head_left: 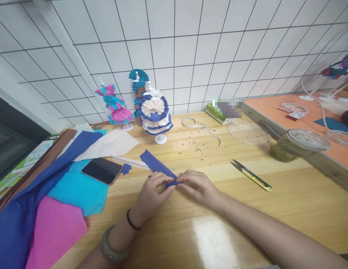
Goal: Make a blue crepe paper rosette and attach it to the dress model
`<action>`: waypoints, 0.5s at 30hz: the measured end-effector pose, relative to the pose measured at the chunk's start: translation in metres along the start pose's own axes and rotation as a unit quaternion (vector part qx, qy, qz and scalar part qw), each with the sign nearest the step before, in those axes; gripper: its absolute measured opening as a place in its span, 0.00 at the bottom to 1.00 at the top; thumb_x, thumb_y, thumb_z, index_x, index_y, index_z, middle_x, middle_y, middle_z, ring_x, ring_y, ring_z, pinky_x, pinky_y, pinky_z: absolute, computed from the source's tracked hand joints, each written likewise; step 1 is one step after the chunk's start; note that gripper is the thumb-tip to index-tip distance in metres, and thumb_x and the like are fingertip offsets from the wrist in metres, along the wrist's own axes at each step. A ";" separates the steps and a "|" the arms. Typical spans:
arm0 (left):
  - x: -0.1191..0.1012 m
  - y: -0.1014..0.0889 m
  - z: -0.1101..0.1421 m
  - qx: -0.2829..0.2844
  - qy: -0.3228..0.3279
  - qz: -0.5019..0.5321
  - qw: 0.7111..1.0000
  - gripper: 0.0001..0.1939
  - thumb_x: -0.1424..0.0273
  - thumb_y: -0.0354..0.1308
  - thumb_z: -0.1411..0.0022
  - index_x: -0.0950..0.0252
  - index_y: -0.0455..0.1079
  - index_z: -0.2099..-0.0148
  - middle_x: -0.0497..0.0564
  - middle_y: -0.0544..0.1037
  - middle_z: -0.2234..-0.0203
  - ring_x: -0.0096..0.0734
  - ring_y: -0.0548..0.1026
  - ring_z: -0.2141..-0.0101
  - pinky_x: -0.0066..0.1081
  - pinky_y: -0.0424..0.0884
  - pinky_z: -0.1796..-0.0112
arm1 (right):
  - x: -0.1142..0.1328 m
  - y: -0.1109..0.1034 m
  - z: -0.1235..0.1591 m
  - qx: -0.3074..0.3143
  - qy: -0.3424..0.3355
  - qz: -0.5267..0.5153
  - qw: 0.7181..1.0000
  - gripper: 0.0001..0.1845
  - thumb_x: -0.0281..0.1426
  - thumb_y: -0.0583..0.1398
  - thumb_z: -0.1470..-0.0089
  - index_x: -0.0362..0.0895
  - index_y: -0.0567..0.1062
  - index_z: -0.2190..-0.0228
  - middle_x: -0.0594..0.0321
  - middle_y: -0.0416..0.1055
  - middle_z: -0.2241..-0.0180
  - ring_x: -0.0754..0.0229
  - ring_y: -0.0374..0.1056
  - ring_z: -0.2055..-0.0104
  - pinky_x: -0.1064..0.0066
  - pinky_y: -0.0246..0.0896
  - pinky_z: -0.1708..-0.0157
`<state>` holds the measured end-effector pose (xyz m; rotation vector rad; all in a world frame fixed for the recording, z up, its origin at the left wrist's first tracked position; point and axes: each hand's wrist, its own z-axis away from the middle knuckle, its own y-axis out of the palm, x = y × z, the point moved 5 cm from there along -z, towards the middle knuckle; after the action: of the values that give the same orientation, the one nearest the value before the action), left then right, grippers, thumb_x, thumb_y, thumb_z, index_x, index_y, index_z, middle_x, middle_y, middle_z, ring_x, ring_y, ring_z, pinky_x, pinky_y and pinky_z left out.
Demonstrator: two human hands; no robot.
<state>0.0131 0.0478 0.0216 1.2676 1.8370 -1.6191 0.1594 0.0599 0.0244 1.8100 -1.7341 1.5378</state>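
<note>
Both hands meet over the wooden table, pinching the near end of a dark blue crepe paper strip [157,163]. My left hand [155,192] is closed on it from the left, thumb and fingers together; a black band and a bangle circle that wrist. From the right, my right hand [200,186] grips the same end between thumb and fingertips. The strip's far end lies towards the upper left, beside a narrow white strip [133,161]. A small blue paper flower [126,169] rests left of it. The fingers partly hide the folded end.
Left lie a phone [102,170], turquoise paper [81,188], pink paper [57,231] and a long blue sheet [19,216]. Paper-dressed figures, one blue and white [155,119], stand near the wall. Right are thread snips [252,175], a jar [294,145], a clear lid [248,133] and scattered scraps.
</note>
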 end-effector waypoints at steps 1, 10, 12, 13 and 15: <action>-0.001 0.000 0.000 0.001 0.006 0.003 1.000 0.06 0.70 0.55 0.47 0.64 0.71 0.66 0.52 0.74 0.72 0.31 0.70 0.67 0.33 0.67 0.64 | 0.001 0.000 0.000 0.004 -0.009 0.010 1.000 0.07 0.28 0.55 0.48 0.45 0.72 0.66 0.58 0.73 0.70 0.62 0.68 0.67 0.70 0.62 0.65; -0.001 0.002 0.001 -0.016 0.053 -0.031 0.998 0.05 0.75 0.54 0.47 0.65 0.71 0.71 0.51 0.74 0.75 0.31 0.70 0.71 0.33 0.66 0.66 | 0.000 0.007 -0.002 0.013 -0.009 -0.001 1.000 0.08 0.30 0.55 0.48 0.44 0.71 0.64 0.57 0.72 0.67 0.62 0.67 0.64 0.70 0.61 0.63; -0.003 0.001 0.001 -0.019 0.059 -0.051 0.997 0.06 0.74 0.53 0.47 0.64 0.71 0.72 0.51 0.74 0.76 0.31 0.70 0.71 0.32 0.66 0.68 | -0.001 0.007 -0.002 0.004 -0.012 0.004 1.000 0.08 0.30 0.55 0.47 0.43 0.72 0.66 0.57 0.72 0.69 0.63 0.67 0.66 0.72 0.61 0.65; -0.004 0.000 0.002 -0.021 0.065 -0.060 0.996 0.06 0.74 0.53 0.47 0.64 0.71 0.73 0.51 0.74 0.77 0.31 0.71 0.71 0.32 0.67 0.68 | -0.001 0.007 -0.002 -0.005 -0.012 0.011 1.000 0.08 0.30 0.55 0.47 0.43 0.72 0.66 0.58 0.72 0.70 0.63 0.67 0.66 0.72 0.62 0.65; -0.005 -0.001 0.005 -0.030 0.084 -0.069 0.994 0.06 0.72 0.54 0.47 0.64 0.71 0.74 0.50 0.74 0.78 0.31 0.71 0.72 0.32 0.68 0.69 | 0.000 0.007 -0.002 -0.020 -0.016 0.035 0.999 0.08 0.30 0.55 0.48 0.42 0.73 0.67 0.58 0.73 0.70 0.64 0.68 0.67 0.74 0.61 0.65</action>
<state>0.0133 0.0417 0.0246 1.3116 2.1026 -1.5535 0.1524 0.0588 0.0217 1.7817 -1.8487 1.4965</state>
